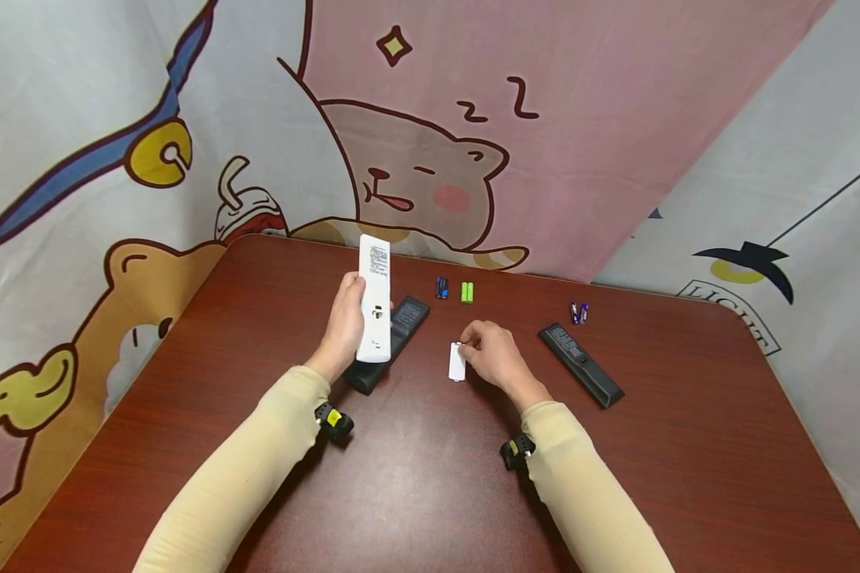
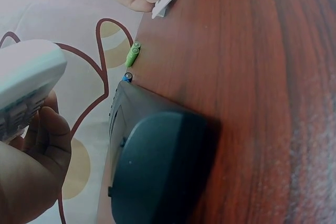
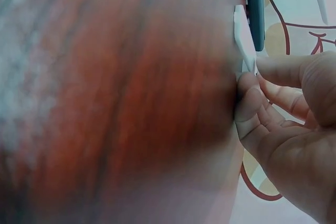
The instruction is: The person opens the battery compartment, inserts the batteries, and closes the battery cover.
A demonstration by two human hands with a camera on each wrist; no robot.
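My left hand (image 1: 345,320) grips a white remote control (image 1: 374,278) above the table, its printed back facing the head camera. In the left wrist view the button side of this remote (image 2: 26,77) points downward, fingers curled round its edge. My right hand (image 1: 498,350) pinches the edge of a small white battery cover (image 1: 457,363) between thumb and fingers. The right wrist view shows the cover (image 3: 243,38) tilted at the fingertips, close over the tabletop. Under the raised remote lies a black remote control (image 1: 412,317), partly hidden by it.
Farther back lie a blue battery pair (image 1: 441,288) and a green battery pair (image 1: 467,293). To the right, another black remote control (image 1: 580,364) lies face down near two purple-and-silver batteries (image 1: 579,313). A printed curtain (image 1: 416,175) hangs behind the brown table (image 1: 416,493).
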